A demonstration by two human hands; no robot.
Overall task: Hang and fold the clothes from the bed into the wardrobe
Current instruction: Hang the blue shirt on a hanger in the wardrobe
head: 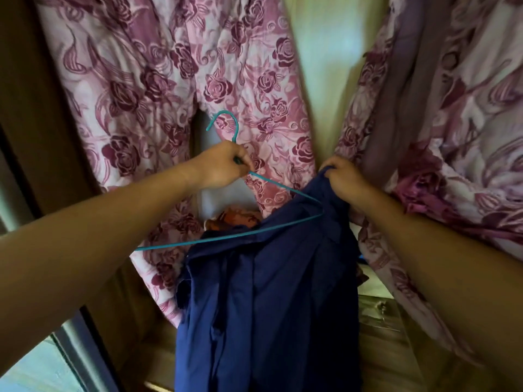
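Centre and lower centre: dark blue cloth garment, held up in the air, its top edge gathered into a peak and its folds hanging straight down past the lower edge of the view. Seams and a collar-like fold visible near the top; exact type of garment not clear.

Right hand at the peak of the garment, fingers curled and pinching the bunched blue cloth from above.

Teal thin wire hanger, tilted, hook pointing up and to the left, one shoulder end lying against the upper part of the garment just below the right hand, the long bottom bar crossing the garment's top and running out to the left. Whether that end sits inside the cloth cannot be told.

Left hand closed round the hanger's neck just under the hook, fingers wrapped tight.

Behind both hands: pink-and-maroon rose-patterned fabric hanging in two drapes — one left, one right — with a pale green-white wall showing in the gap between them. Orange patterned cloth partly visible just above the garment's left shoulder. Brown wooden frame along the left edge.
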